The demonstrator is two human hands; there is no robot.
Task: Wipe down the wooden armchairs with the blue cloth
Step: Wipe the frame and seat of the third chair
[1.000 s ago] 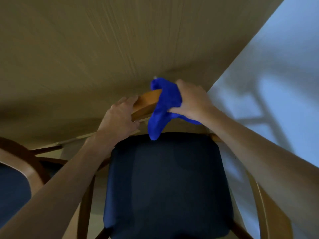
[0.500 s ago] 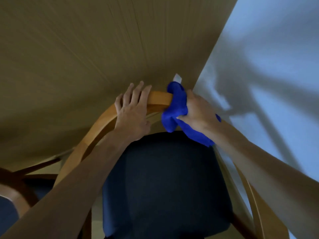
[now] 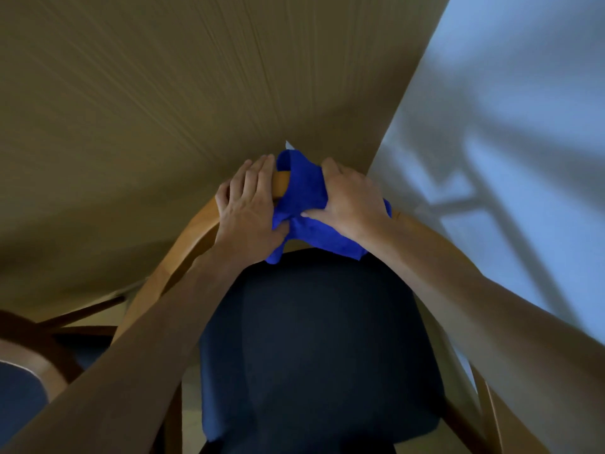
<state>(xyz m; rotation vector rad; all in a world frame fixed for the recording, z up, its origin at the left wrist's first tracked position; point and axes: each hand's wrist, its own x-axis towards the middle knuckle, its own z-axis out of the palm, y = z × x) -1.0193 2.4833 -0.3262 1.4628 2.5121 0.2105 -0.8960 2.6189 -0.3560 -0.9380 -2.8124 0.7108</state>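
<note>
A wooden armchair (image 3: pixel 183 250) with a curved light-wood rail and a dark blue seat cushion (image 3: pixel 314 348) stands below me, pushed against a table. The blue cloth (image 3: pixel 304 198) is draped over the top of the rail at its far middle. My right hand (image 3: pixel 350 201) grips the cloth around the rail, thumb on the near side. My left hand (image 3: pixel 248 204) lies over the rail just left of the cloth, fingers extended across the wood, its thumb side touching the cloth's edge.
A light wooden tabletop (image 3: pixel 196 93) fills the upper view, its edge right behind the chair rail. A pale floor (image 3: pixel 507 158) with shadows lies to the right. Another wooden chair with a blue seat (image 3: pixel 23 381) shows at the lower left.
My right hand has slid the cloth left along the rail toward my left hand, so the two hands now sit side by side. The view has shifted slightly.
</note>
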